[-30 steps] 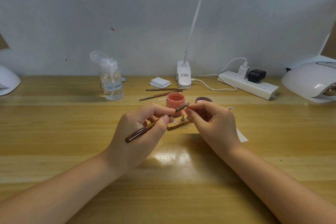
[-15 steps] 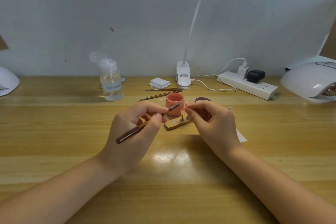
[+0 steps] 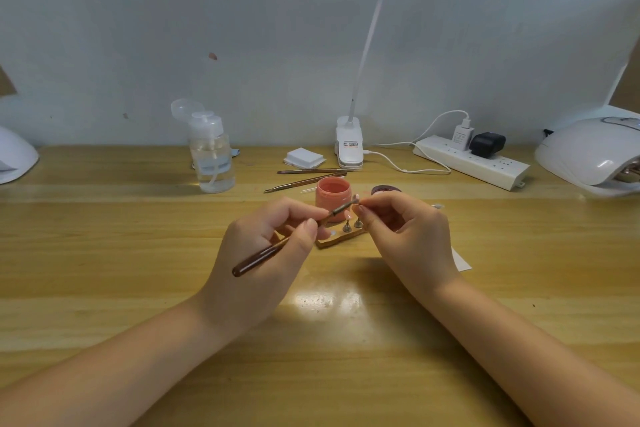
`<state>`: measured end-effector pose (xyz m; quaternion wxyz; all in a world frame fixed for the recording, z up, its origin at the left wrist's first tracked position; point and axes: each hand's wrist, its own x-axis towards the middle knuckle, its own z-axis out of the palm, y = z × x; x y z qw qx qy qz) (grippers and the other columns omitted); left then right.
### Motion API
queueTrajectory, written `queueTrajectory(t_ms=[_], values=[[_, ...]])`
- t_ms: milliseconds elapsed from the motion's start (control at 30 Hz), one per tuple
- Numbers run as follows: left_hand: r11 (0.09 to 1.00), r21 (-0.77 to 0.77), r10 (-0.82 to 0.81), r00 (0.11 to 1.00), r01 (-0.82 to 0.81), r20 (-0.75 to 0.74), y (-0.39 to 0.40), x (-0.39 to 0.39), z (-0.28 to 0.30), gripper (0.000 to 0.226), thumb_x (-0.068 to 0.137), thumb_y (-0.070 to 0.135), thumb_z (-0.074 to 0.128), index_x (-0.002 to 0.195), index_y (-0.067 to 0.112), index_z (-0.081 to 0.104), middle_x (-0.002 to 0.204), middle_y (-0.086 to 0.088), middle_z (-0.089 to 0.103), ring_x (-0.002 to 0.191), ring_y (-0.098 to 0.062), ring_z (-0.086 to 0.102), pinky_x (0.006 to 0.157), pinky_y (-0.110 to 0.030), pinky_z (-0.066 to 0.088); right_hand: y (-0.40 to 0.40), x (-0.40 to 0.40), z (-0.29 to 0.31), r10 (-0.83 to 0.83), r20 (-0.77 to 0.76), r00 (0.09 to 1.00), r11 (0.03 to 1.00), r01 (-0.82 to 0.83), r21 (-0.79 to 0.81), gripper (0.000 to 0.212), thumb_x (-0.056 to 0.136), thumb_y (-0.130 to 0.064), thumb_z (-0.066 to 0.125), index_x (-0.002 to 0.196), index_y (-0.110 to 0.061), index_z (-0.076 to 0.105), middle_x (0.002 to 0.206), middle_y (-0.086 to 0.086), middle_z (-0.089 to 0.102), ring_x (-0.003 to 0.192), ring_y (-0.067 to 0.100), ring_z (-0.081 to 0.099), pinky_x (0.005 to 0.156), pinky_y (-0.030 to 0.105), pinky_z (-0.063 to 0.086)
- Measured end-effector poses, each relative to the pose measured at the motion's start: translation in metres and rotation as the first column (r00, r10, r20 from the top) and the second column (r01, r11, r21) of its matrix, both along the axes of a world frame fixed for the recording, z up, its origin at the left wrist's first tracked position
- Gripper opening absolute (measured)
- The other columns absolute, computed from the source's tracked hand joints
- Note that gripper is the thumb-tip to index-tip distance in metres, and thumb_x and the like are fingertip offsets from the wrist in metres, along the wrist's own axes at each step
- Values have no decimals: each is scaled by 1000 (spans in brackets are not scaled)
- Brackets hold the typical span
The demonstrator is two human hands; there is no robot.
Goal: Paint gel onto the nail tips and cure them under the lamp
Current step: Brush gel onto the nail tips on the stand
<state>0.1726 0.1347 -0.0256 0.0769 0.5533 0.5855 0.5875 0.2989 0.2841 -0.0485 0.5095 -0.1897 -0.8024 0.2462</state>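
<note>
My left hand (image 3: pixel 266 246) grips a brown-handled gel brush (image 3: pixel 258 258), its bristle end raised toward my right hand. My right hand (image 3: pixel 405 232) pinches a small nail tip (image 3: pixel 356 198) at the fingertips, and the brush tip touches it. Just behind stands an open pink gel jar (image 3: pixel 333 191), with its dark lid (image 3: pixel 386 190) to the right. Below the fingertips lies a small wooden holder (image 3: pixel 341 238) with metal stands. A white curing lamp (image 3: pixel 592 154) sits at the far right.
A clear pump bottle (image 3: pixel 212 158) stands back left. Two spare brushes (image 3: pixel 311 172), white pads (image 3: pixel 304 157), a clip lamp base (image 3: pixel 349 146) and a power strip (image 3: pixel 474 161) line the back. Another white lamp (image 3: pixel 15 158) is at the left edge. White paper (image 3: pixel 462 262) lies beside my right wrist.
The brush pulled back left about half a second ago, then came back up right so that its tip meets the nail tip again. My right hand stayed nearly still.
</note>
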Motion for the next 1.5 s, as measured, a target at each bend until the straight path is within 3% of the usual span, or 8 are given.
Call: queueTrajectory(t_ms=[67, 233, 367, 667, 867, 967, 1200, 1500], values=[[1000, 13, -5, 1000, 5, 11, -1, -1, 0, 16, 86, 21, 55, 94, 17, 69, 81, 5, 73, 80, -14, 68, 67, -30, 52, 0, 0, 0, -6, -3, 1000, 1000, 6, -3, 12, 81, -9, 75, 91, -15, 74, 76, -5, 70, 67, 10, 65, 64, 34, 55], [999, 46, -11, 997, 8, 76, 1, 1, 0, 19, 89, 18, 52, 98, 15, 68, 85, 5, 74, 78, -3, 66, 69, -13, 48, 0, 0, 0, 4, -1, 1000, 1000, -4, -15, 10, 82, -9, 74, 91, -13, 75, 75, -4, 70, 67, 13, 65, 64, 38, 55], [1000, 14, -26, 995, 25, 93, 0, 0, -2, 19, 86, 17, 50, 91, 15, 68, 78, -1, 72, 75, -10, 66, 68, -23, 51, 0, 1, 0, -2, 9, 1000, 1000, 2, -5, 10, 82, -10, 74, 91, -15, 74, 75, -5, 69, 67, 11, 64, 63, 36, 54], [999, 2, -42, 994, 42, 100, 0, 0, 0, 18, 87, 24, 54, 93, 15, 67, 80, -1, 72, 77, -12, 66, 69, -26, 52, 0, 1, 0, -10, 12, 1000, 1000, 11, -3, 10, 82, -10, 74, 91, -14, 74, 75, -4, 70, 67, 11, 64, 63, 36, 55], [999, 2, -34, 991, 34, 129, 2, 0, 0, 19, 88, 21, 52, 98, 16, 67, 84, 4, 73, 76, -5, 64, 70, -16, 49, -1, 0, 1, 6, 6, 1000, 1000, -6, -20, 11, 82, -9, 74, 92, -13, 74, 76, -3, 71, 69, 11, 66, 64, 35, 55], [998, 21, -66, 987, 64, 146, 0, 0, 1, 17, 86, 23, 55, 92, 14, 68, 79, -1, 72, 76, -10, 66, 69, -20, 50, -1, 1, 1, 16, 9, 1000, 997, -16, -78, 14, 83, -8, 73, 95, -15, 74, 79, -4, 71, 71, 9, 66, 67, 32, 56], [996, 56, -83, 973, 73, 216, 2, -2, 5, 21, 87, 16, 48, 90, 10, 67, 76, -3, 73, 67, -1, 63, 59, -9, 44, -1, -1, 2, 113, -10, 994, 965, -112, -238, 14, 84, -6, 70, 96, -13, 74, 79, 1, 72, 74, 18, 68, 67, 42, 57], [999, 25, 38, 982, -43, 185, 4, -4, 1, 22, 89, 24, 48, 94, 16, 67, 80, 3, 73, 72, -3, 62, 65, -15, 48, -1, 0, 2, 152, 1, 988, 956, -146, -252, 15, 85, -7, 70, 98, -12, 74, 76, 0, 71, 70, 12, 68, 64, 26, 55]])
